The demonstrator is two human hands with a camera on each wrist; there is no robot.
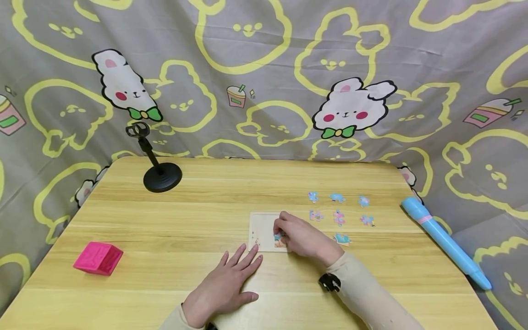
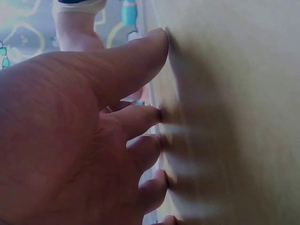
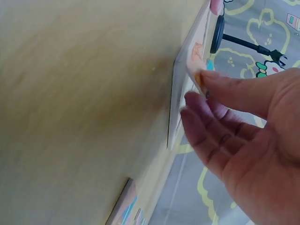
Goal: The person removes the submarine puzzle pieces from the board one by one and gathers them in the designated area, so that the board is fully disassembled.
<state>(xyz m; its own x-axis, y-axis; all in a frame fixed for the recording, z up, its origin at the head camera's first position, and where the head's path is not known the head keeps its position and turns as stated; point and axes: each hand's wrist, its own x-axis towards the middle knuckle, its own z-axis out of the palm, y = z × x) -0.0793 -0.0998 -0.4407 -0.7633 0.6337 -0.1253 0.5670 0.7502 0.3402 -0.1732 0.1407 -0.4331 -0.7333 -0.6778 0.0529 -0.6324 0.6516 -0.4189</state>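
A pale puzzle board point(image 1: 261, 227) lies on the table in front of both hands. Over its right part, my right hand point(image 1: 307, 238) pinches a jigsaw piece point(image 1: 279, 241) with blue and orange print; the right wrist view shows the thumb point(image 3: 225, 86) on the piece, which is tilted against the board. The far side of the piece is hidden by the fingers. My left hand point(image 1: 228, 284) lies palm down with spread fingers, its fingertips at the board's near left corner. In the left wrist view its fingers point(image 2: 140, 119) touch the tabletop.
Several loose jigsaw pieces point(image 1: 339, 217) lie in rows right of the board, one piece point(image 1: 342, 239) close to the right wrist. A pink cube point(image 1: 98, 258) sits left, a black stand point(image 1: 162, 177) behind it. A blue pen-shaped object point(image 1: 447, 243) lies along the right edge.
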